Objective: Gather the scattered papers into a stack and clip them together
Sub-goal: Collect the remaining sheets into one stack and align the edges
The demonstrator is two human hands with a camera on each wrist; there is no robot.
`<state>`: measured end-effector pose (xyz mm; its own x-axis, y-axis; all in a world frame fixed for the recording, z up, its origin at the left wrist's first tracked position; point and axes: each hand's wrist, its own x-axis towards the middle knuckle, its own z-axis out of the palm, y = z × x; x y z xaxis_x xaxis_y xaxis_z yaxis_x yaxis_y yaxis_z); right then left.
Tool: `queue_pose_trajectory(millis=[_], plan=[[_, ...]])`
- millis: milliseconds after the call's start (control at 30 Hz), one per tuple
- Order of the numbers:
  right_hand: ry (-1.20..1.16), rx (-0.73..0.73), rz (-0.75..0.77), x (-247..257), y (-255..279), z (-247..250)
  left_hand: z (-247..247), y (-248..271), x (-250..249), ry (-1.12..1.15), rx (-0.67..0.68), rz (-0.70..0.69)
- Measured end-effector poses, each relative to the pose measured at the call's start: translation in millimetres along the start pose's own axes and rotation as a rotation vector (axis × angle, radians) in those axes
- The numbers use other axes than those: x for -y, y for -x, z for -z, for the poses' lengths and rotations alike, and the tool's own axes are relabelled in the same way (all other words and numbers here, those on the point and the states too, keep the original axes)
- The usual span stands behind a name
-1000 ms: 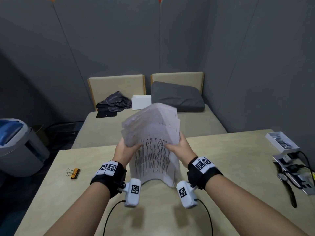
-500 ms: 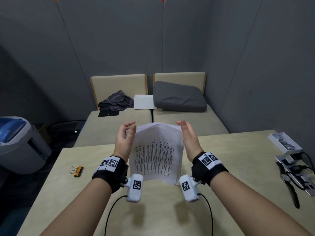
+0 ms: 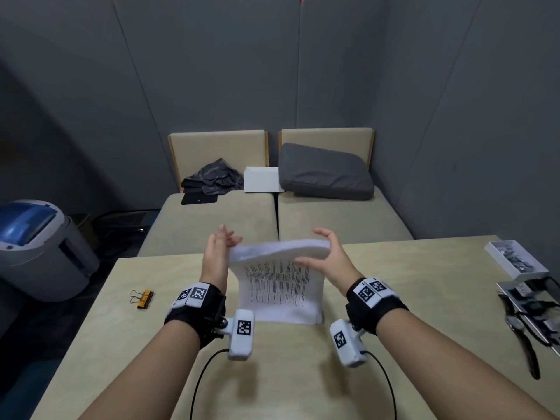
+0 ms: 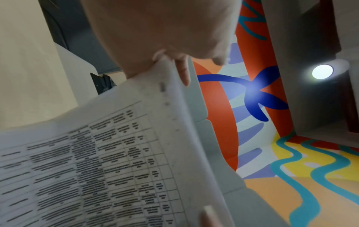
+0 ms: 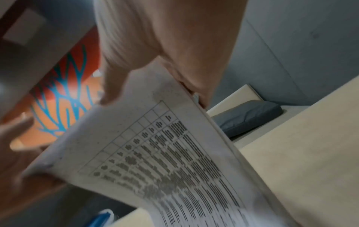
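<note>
A thick stack of printed papers [image 3: 278,286] stands on its lower edge on the light wooden table [image 3: 409,283], its top bent towards me. My left hand [image 3: 224,244] lies flat against the stack's left edge, fingers straight and pointing up. My right hand [image 3: 315,250] pinches the top right corner, thumb on the printed front and fingers curled over the back. The wrist views show the stack [image 4: 97,153] [image 5: 155,153] close up and blurred. An orange binder clip [image 3: 142,298] lies on the table to the left, apart from both hands.
At the table's right edge lie a small white box of clips [image 3: 515,259], a wristwatch [image 3: 521,331] and cables. A beige bench [image 3: 333,219] with a grey cushion, dark clothes and a white box stands behind the table. A grey-blue bin [image 3: 36,247] stands on the floor at the left.
A second ago both hands gripped a loose, fanned bundle held high. The sheets have dropped into an even stack on the table; the right hand now pinches its top corner, the left stays flat.
</note>
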<state>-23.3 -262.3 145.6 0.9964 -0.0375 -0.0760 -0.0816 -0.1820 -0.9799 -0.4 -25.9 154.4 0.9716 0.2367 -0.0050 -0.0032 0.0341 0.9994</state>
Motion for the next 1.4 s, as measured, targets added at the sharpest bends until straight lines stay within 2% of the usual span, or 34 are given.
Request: queue_pose_trajectory(millis=[133,233,333,433,567,633,833,933,1067,1167,1300,1400], plan=[[0.141,-0.159,0.013,-25.8,-4.0,-6.0,2.4,8.3,23.9,-0.145,0.185,0.035],[0.075,-0.214,-0.013,-31.3,-5.7,-3.9,3.6,11.2,41.4,-0.162,0.235,0.052],[0.037,-0.196,0.022,-26.1,-12.0,5.8,15.5,3.8,52.3,-0.203,0.29,0.077],[0.022,-0.136,0.049,-12.5,-17.8,15.6,21.4,-3.2,54.8,-0.342,0.369,0.106],[-0.052,-0.068,0.062,14.7,-20.9,19.9,3.9,-10.7,43.0,-0.377,0.214,0.058],[-0.113,-0.097,0.088,27.6,-21.5,19.4,-3.9,-12.9,37.8,-0.332,0.182,0.058],[-0.25,-0.19,0.205,53.2,-12.5,9.7,-18.4,-2.5,17.1,-0.007,0.138,0.066],[-0.262,-0.174,0.177,42.9,1.5,-6.3,-19.1,7.3,23.4,0.033,0.139,0.098],[-0.24,-0.117,0.062,12.8,7.8,-15.9,-13.0,26.6,39.7,0.064,0.162,0.135],[-0.282,-0.082,-0.015,-5.4,1.1,-7.6,-9.9,29.7,38.8,0.08,0.092,0.105],[-0.308,-0.08,-0.059,-16.9,-15.4,3.2,-9.8,23.5,24.8,0.099,0.09,0.044],[-0.36,-0.042,-0.072,-27.1,-27.4,4.8,-11.4,14.0,29.2,0.123,0.066,0.048]])
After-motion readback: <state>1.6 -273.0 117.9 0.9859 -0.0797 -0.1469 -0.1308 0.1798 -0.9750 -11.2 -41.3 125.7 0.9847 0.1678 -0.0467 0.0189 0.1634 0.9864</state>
